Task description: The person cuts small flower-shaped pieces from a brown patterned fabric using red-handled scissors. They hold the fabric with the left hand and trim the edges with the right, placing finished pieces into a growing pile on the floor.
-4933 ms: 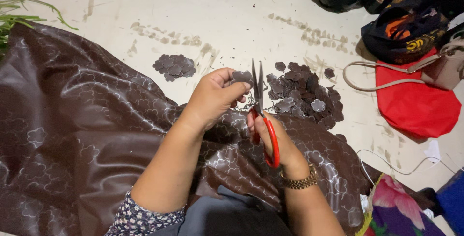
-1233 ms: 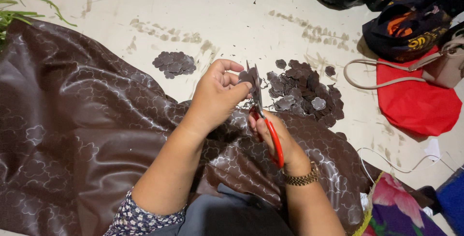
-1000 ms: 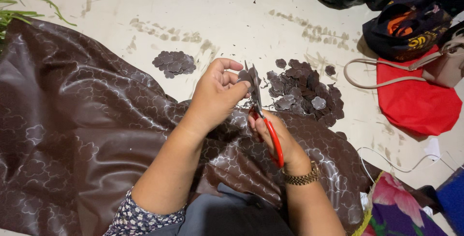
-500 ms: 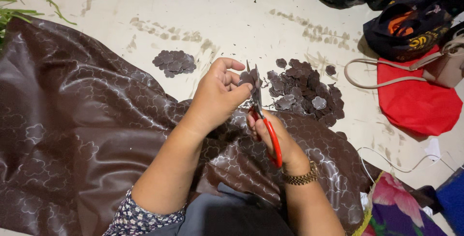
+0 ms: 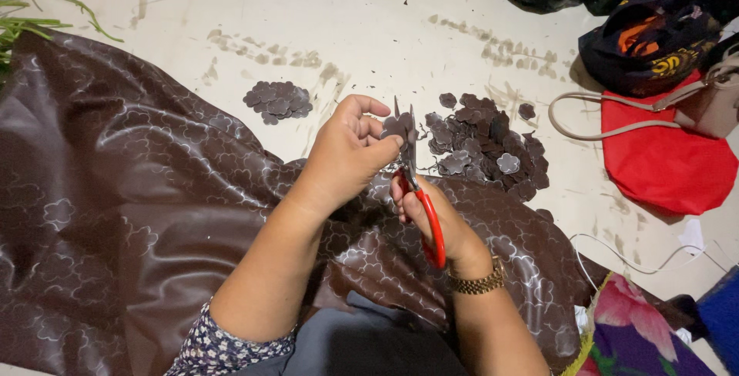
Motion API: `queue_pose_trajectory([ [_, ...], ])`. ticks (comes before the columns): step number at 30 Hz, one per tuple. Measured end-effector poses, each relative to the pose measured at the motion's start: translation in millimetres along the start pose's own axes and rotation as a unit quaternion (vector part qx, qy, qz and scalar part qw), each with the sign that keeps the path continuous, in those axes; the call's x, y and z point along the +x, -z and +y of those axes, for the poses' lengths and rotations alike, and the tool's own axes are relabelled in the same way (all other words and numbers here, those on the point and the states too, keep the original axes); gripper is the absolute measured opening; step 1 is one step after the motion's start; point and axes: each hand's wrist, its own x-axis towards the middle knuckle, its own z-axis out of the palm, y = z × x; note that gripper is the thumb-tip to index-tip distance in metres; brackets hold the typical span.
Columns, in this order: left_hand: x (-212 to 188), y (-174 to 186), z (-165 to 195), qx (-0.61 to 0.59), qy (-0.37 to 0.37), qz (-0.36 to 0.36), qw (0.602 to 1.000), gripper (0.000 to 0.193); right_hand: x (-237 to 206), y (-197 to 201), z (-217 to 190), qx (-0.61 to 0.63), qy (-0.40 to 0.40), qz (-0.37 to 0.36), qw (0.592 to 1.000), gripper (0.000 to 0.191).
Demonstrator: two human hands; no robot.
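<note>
1. pinching a small brown fabric cutout (image 5: 397, 124), the left hand (image 5: 346, 153) grips its edge; it looks light, limp and slippery.
2. right hand (image 5: 431, 218) grasps red-handled scissors (image 5: 419, 191), blades at the cutout.
3. brown patterned cloth (image 5: 115, 191) lies beneath; cut pieces (image 5: 485, 145) are piled just beyond.

Since the earliest picture, the left hand (image 5: 348, 157) lifts its small brown fabric piece (image 5: 396, 125) higher, fingers now curled around it rather than flat. The red-handled scissors (image 5: 419, 191) in the right hand (image 5: 435, 218) sit with blades closer together, biting the piece's edge.
</note>
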Motion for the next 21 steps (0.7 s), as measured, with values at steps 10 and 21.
queue_pose_trajectory([
  [10,8,0,-17,0.003,0.000,0.029,1.000,0.020,-3,1,2,0.034,-0.015,0.005,0.999,0.058],
  [21,7,1,-15,-0.049,0.011,-0.026,0.998,0.013,-5,5,13,0.026,0.016,-0.011,0.999,0.062],
])
